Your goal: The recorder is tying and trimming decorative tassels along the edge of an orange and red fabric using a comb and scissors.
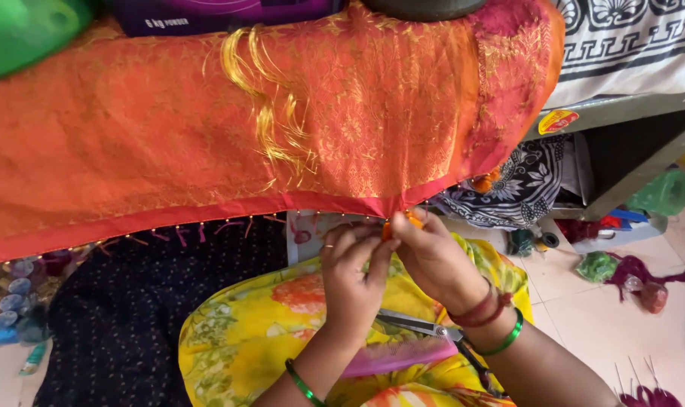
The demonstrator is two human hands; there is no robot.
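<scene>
Orange cloth (pixel 206 128) edge, left hand (pixel 353 275), right hand (pixel 431 256) pinching

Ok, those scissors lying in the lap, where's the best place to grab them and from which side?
Probably by the handle end. The scissors lie flat on the yellow floral cloth, steel blades pointing toward the left hand, dark handles tucked under the right wrist beside the green bangle. The right hand could come from the right, away from the tips.

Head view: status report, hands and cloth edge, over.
Left hand and right hand pinch an orange tassel at the red border of the orange cloth. Scissors lie on the lap. Nothing blocks the hands.
</scene>
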